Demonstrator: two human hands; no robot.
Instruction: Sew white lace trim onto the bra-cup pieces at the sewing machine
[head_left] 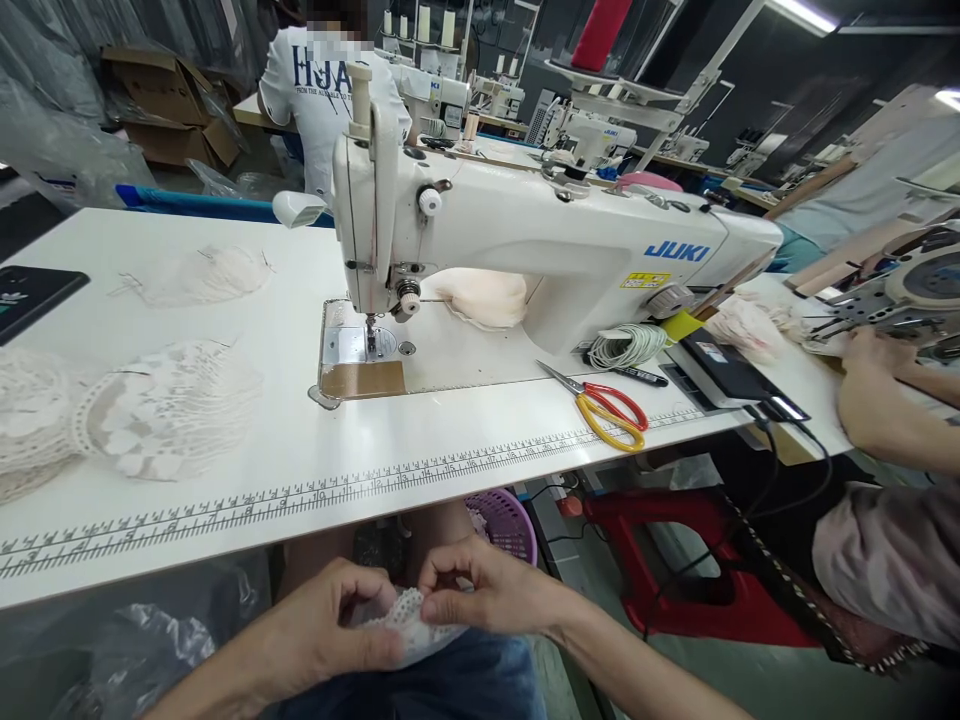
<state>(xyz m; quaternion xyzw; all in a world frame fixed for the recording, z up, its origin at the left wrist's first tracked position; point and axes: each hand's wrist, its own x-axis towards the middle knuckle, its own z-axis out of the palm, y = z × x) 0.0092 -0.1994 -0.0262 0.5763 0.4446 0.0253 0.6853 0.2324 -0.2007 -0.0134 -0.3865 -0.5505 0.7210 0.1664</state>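
Under the counter (450, 440) edge a purple basket (504, 520) holds something pale, too hidden to make out. On the white counter lie lace pieces (150, 410), scissors (611, 412) and a sewing machine (525, 240) in a workshop. Below, over the lap, the left hand (330, 625) and right hand (487, 595) each pinch a white lace piece (409, 620), partly covered by fingers.

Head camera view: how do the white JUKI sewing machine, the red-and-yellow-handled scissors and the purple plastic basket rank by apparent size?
1. White JUKI sewing machine, by far the largest.
2. Purple plastic basket and red-and-yellow-handled scissors: unsure. The basket is partly hidden under the white table, so they look about alike.
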